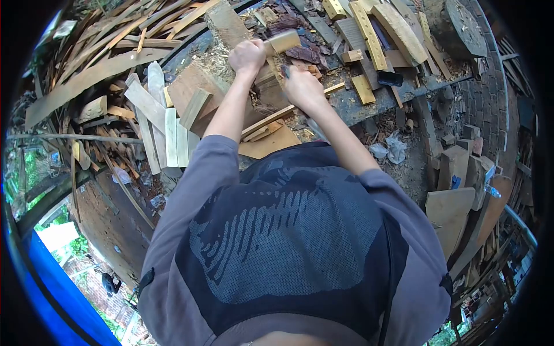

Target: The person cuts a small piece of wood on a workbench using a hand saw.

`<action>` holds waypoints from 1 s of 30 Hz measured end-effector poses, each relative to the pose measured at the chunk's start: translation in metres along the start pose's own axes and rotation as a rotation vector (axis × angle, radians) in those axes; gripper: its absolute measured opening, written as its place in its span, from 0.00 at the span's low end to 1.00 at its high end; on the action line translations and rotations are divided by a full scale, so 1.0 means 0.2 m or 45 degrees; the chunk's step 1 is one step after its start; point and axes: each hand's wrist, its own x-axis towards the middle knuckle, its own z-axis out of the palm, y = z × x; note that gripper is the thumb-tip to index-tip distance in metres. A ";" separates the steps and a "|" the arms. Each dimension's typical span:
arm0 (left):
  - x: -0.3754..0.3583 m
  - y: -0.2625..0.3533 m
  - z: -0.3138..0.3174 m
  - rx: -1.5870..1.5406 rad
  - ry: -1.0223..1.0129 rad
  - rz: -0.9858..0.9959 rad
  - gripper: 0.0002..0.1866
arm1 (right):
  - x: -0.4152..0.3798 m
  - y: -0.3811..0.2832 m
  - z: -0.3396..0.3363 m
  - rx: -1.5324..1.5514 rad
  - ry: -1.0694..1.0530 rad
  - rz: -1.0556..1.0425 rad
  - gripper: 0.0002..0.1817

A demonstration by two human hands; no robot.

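My left hand (248, 56) is closed in a fist at the top centre, with a short, pale wooden block (283, 42) sticking out of it to the right. Just below and to the right, my right hand (304, 87) has its fingers curled around something with a dark end (284, 71); most of it is hidden by the hand. Between the two hands a narrow wood strip (273, 68) runs down over a larger brown wood block (268, 92). A long thin stick (277, 119) lies slantwise below my right hand.
Yellowish wood pieces with holes (367, 34) and a dark phone-like object (390, 78) lie on the bench (369, 112) to the right. A round log (456, 29) stands beyond. Scrap planks (98, 81) pile up at left, boards (450, 213) lean at right.
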 end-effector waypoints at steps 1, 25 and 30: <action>0.02 0.00 -0.01 -0.004 -0.012 -0.063 0.23 | -0.09 0.01 -0.05 -0.005 -0.012 0.012 0.15; -0.10 -0.02 0.04 -0.022 0.359 0.239 0.18 | 0.25 -0.03 -0.13 -0.068 -0.371 -0.070 0.15; -0.17 -0.03 0.04 0.008 0.433 0.676 0.13 | 0.35 -0.11 -0.36 -0.344 -0.693 -0.260 0.09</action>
